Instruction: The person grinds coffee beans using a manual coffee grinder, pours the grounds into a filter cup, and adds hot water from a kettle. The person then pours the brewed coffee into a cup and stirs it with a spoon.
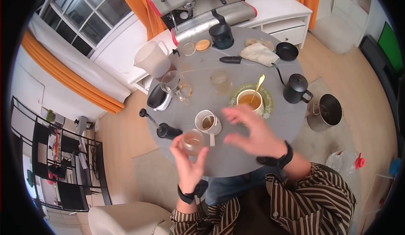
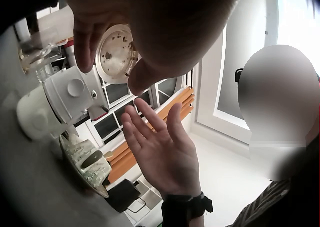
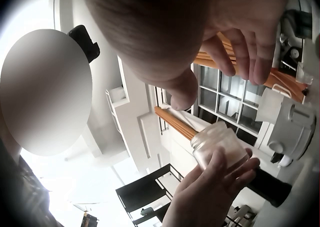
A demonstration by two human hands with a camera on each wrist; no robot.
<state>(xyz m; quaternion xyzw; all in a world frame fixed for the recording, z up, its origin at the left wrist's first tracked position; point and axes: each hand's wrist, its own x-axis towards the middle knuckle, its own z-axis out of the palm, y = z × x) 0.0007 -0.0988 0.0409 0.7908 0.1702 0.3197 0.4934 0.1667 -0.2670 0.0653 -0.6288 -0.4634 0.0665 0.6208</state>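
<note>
A small clear glass jar (image 1: 193, 142) is gripped between the thumb and fingers of the left hand (image 1: 188, 167), raised near the table's front edge. In the right wrist view the jar (image 3: 220, 144) stands tilted in that hand, its threaded rim uncovered. The right hand (image 1: 257, 133) hangs in the air with fingers spread and holds nothing, right of a white handled cup (image 1: 216, 127) with brown contents. Behind the right hand, a cup of amber liquid (image 1: 258, 108) with a gold spoon (image 1: 258, 85) stands on a green plate (image 1: 268, 102).
A black hand grinder (image 1: 168, 131) lies left of the jar. Farther back stand a glass server (image 1: 170, 81), a glass cup (image 1: 221, 83), a pitcher (image 1: 154, 59), a black canister (image 1: 221, 36) and a black kettle (image 1: 296, 88). A metal pot (image 1: 325, 114) is beyond the table's right edge.
</note>
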